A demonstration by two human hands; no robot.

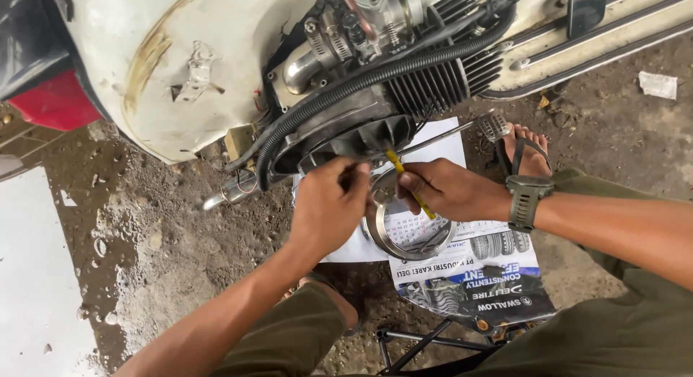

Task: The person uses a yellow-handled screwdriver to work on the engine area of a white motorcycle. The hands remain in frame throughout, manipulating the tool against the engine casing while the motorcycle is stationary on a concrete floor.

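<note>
Both hands close under the engine (375,95): left hand (328,207) pinching something unseen, right hand (444,189) gripping a yellow-handled screwdriver (408,182) angled up-left toward the fan cover (354,142).

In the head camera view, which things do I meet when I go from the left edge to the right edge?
Red part → white scooter body → left hand → right hand → wristwatch → scrap of paper.

Damp, gritty dirt floor (180,232) being lit by flat daylight, pale wet slab (32,276) being seen at left, printed paper sheet (498,272) being spread on the ground
</note>
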